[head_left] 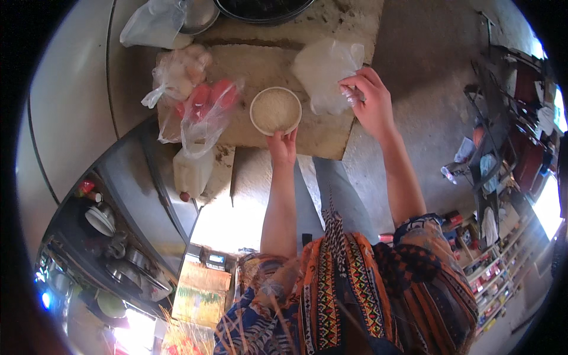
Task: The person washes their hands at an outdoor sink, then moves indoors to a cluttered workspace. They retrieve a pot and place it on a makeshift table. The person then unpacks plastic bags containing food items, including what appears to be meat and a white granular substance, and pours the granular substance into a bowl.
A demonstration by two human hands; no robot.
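Toward the left edge of the worn board [331, 139] lie a bag of pale round items [177, 74] and a bag of red ones [207, 103], both clear of the work. At the board's middle, near its front edge, the left hand [283, 147] pinches the rim of a small bowl [275, 110] full of white grains; best keep it level and steady. Toward the right edge, the right hand [370, 100] is closed on a clear plastic bag [325, 74]; holding its mouth gathered should prevent spills.
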